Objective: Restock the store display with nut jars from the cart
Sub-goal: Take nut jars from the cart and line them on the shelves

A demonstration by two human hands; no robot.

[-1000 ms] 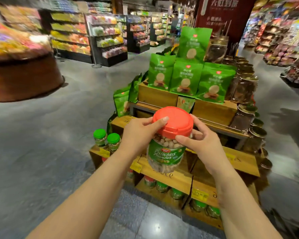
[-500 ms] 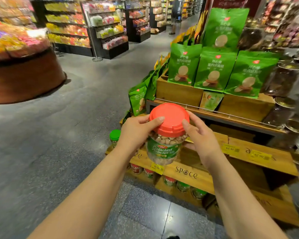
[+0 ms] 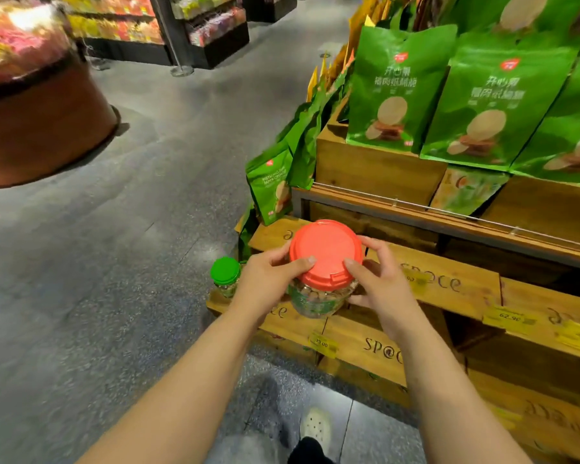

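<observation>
Foot: a pale shoe (image 3: 315,426) is standing on the grey floor (image 3: 98,279), nearest the camera, between the two forearms.
Left hand: the left hand (image 3: 265,279) is gripping the jar from the left, fingers curled round its shoulder and thumb lying on the lid's rim.
Right hand: the right hand (image 3: 379,283) is gripping the jar from the right, thumb pressing on the lid's edge and fingers wrapping round the far side.
Jar: a clear jar (image 3: 315,303) of nuts with a green label is being held upright between both hands, above the front edge of the low wooden shelf (image 3: 449,289); whether its base is touching the wood cannot be told.
Lid: an orange-red lid (image 3: 325,251) is sitting on the jar.
Neighbouring jar: a smaller green-capped jar (image 3: 226,274) is standing on the shelf's left end, just beside the left hand.
Price tags: yellow tags (image 3: 322,343) are hanging along the shelf fronts.
Upper tier: green snack bags (image 3: 395,92) are standing upright in wooden crates behind a metal rail (image 3: 416,204).
Background: blurred shelving (image 3: 211,31) and a round brown display (image 3: 41,118) are standing well apart across the aisle.
</observation>
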